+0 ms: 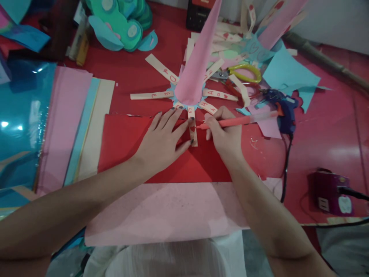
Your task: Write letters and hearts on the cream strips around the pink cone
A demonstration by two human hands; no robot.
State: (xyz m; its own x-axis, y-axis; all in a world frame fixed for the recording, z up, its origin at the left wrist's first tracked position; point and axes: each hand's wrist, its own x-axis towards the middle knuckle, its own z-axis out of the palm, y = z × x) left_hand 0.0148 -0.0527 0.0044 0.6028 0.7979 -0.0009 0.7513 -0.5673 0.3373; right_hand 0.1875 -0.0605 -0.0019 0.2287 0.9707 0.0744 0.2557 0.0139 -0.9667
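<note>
A pink paper cone (193, 73) stands on a blue scalloped base, with cream paper strips bearing red letters spread around it. My left hand (165, 138) lies spread on the red sheet (123, 146), its fingertips on and beside the front strip (193, 132), which carries a red heart. In my right hand (226, 134) is a red pen (236, 122), gripped between thumb and fingers. The pen's tip points left, at the edge of the front strip near the heart.
Yellow-handled pliers (245, 73), paper scraps and a blue glue gun (285, 111) lie to the right. A purple power box (333, 192) sits further right. Coloured sheets (63, 123) are stacked left; green foam shapes (123, 23) lie behind.
</note>
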